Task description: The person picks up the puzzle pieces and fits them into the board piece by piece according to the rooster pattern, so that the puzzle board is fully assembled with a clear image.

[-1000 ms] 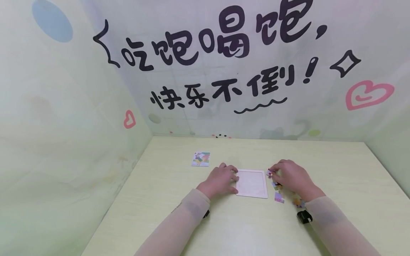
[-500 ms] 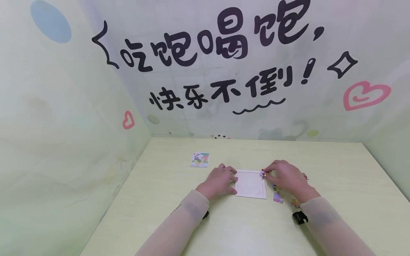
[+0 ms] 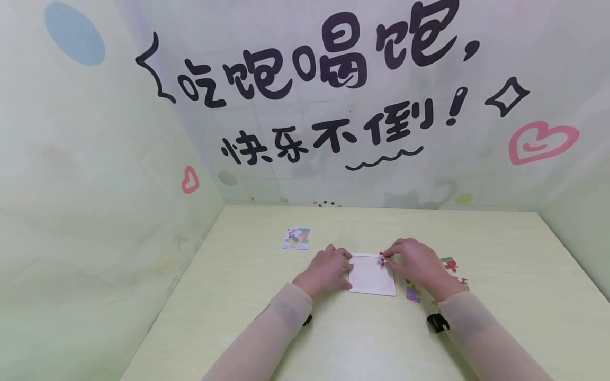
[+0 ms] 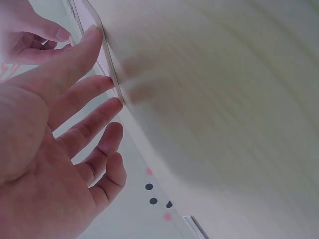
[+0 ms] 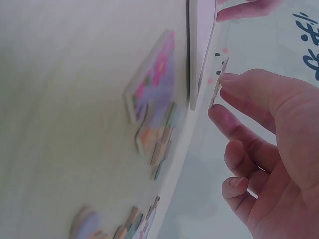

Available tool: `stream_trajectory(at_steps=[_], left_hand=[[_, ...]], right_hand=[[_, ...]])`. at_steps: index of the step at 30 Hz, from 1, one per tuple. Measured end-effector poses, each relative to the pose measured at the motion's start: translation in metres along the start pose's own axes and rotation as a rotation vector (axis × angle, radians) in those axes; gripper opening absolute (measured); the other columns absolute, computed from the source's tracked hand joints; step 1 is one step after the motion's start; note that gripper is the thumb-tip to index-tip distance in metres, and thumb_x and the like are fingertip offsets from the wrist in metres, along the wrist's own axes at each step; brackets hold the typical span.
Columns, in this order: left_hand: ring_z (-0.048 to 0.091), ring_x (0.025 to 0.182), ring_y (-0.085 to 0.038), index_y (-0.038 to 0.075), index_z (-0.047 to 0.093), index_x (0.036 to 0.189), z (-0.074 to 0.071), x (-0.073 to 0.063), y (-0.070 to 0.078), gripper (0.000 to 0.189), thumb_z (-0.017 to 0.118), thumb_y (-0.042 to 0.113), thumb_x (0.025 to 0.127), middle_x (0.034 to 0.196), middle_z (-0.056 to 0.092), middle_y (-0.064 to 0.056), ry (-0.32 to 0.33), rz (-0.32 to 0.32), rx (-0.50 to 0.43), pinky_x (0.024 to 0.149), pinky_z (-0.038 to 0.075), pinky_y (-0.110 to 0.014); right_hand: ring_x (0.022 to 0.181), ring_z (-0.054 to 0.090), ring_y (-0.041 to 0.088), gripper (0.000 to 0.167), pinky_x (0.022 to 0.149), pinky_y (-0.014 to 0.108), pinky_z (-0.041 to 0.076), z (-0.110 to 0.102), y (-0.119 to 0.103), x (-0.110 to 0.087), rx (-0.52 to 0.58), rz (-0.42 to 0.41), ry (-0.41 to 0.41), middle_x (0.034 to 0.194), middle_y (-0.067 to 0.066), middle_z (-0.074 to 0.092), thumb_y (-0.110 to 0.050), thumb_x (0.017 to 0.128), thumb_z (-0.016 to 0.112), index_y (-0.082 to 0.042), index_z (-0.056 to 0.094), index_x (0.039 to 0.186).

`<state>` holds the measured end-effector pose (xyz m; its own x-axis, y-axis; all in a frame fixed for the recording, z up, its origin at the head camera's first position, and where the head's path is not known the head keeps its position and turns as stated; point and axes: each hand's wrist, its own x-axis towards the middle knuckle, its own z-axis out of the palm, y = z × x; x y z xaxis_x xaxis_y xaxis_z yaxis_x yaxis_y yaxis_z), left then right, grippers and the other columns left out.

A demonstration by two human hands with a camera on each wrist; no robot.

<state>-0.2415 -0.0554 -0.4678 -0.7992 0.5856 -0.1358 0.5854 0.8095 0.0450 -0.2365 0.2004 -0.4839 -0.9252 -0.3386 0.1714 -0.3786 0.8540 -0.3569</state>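
As Left Hand Touched Tray, Right Hand Pinched Puzzle Piece

While a small, thin, multicoloured jigsaw piece (image 3: pixel 382 260) hung just over the far right corner of a flat, square white tray (image 3: pixel 371 279), a bare right hand (image 3: pixel 416 262) held it between thumb and forefinger, the two clamped on its edge. The right wrist view showed the piece tilted up on its side, with the hand's other fingers curled loosely below.

Across the tray, a bare left hand (image 3: pixel 329 269) lay with its fingers apart and gently bent, the fingertips and thumb touching the left edge, clasped around nothing. The tray itself lay flat, a thin line running inside its border.

Just right of the tray, a purple, pink-flowered puzzle piece (image 5: pixel 158 79) lay on the table near several more, partly hidden by the right hand in the head view. Beyond the right wrist sat a red-and-green puzzle piece (image 3: pixel 449 264).

Farther out, a square, brightly coloured picture card (image 3: pixel 296 238) lay on the far left of the pale, wood-grained table (image 3: pixel 362 338). Long beige sleeves (image 3: pixel 259 338) covered both arms, and a black device (image 3: pixel 437 323) showed at the right wrist. Behind it all rose a pale printed backdrop (image 3: pixel 286 26) bearing large black Chinese characters (image 3: pixel 337 140) and a pink heart outline (image 3: pixel 537 146).
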Motion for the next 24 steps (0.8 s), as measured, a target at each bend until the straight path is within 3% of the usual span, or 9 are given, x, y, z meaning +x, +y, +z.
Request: stream_trajectory(at_steps=[24], left_hand=[[0.055,0.118,-0.021,0.026,0.075,0.128,0.004,0.004,-0.001,0.051,0.084,0.049,0.083,0.146,0.061,0.005,0.005,0.015,-0.002,0.09,0.051,-0.035]], right_hand=[[0.097,0.068,0.024,0.013,0.086,0.047,0.057,0.008,-0.019,0.015,-0.013,-0.084,-0.052,0.101,-0.001,0.075,-0.019,0.088,0.08,-0.018,0.083,0.1]])
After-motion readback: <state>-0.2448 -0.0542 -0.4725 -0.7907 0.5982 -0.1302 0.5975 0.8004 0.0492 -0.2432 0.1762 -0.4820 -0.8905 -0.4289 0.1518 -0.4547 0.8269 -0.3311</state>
